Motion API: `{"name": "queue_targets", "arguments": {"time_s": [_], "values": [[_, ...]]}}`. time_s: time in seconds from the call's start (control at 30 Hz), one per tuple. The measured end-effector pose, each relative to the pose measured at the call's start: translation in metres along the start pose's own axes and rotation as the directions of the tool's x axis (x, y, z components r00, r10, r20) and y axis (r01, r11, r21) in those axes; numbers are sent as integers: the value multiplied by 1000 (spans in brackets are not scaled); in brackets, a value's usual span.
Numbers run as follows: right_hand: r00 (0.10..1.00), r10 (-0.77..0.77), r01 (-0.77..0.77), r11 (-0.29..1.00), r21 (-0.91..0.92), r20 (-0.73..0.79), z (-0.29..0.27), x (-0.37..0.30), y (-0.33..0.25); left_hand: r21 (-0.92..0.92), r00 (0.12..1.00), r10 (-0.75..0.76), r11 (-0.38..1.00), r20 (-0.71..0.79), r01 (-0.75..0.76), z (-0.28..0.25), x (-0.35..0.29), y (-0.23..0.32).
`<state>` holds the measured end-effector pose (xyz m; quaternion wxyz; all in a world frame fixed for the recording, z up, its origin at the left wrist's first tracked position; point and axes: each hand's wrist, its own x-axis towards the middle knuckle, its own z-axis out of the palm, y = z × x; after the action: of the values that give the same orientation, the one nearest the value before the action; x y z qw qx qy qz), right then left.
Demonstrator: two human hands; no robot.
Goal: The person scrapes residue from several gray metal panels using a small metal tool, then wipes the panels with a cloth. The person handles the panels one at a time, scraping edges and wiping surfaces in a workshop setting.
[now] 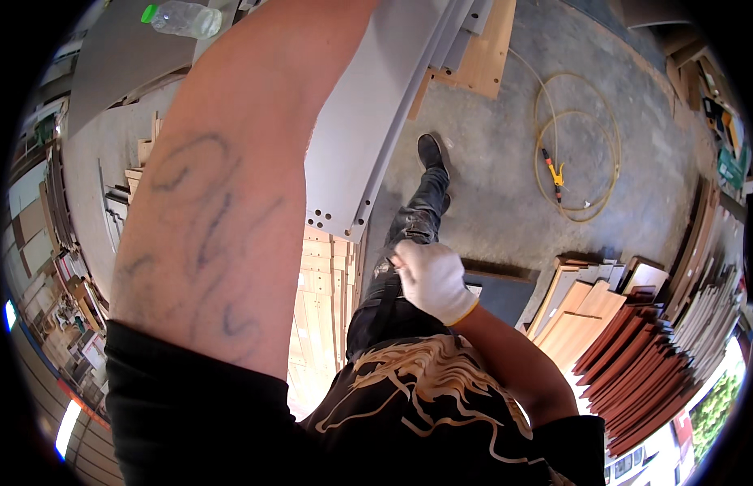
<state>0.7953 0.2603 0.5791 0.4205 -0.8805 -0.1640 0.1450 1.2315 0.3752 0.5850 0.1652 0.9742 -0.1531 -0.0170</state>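
Note:
My right hand (435, 280), in a white work glove with a yellow cuff edge, is closed in front of my thigh. Its fingers curl inward, and whatever they may hold is hidden. My bare left forearm rises close across the view and runs out past the top edge, so the left hand is out of sight. Beside that forearm lies a stack of grey panels (352, 138) with drilled holes at the near corner. Light wood boards (483, 61) stick out from under its far end.
A coiled air hose (617, 154) with a yellow blow gun (557, 174) lies on the concrete floor. Reddish-brown boards (636, 373) are stacked at the right. A clear bottle (182, 19) with a green cap rests on a panel at far left. Light wood pieces (318, 275) stand below the grey panels.

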Motion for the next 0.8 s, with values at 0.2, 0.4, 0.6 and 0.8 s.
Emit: {"name": "queue_targets", "arguments": {"time_s": [0.2, 0.4, 0.6, 0.8], "values": [[847, 527, -499, 833, 238, -70, -12, -43, 86, 122, 999, -35, 992, 19, 32, -3, 0, 14], [544, 837, -768, 465, 440, 66, -50, -46, 119, 248, 952, 140, 966, -271, -72, 60, -61, 12], [668, 744, -708, 636, 306, 1, -60, -27, 139, 24, 997, 31, 999, 76, -33, 3, -273, 64], [678, 729, -723, 684, -97, 92, -88, 50, 124, -38, 956, -279, 958, 91, 283, -6, -353, 83]]}}
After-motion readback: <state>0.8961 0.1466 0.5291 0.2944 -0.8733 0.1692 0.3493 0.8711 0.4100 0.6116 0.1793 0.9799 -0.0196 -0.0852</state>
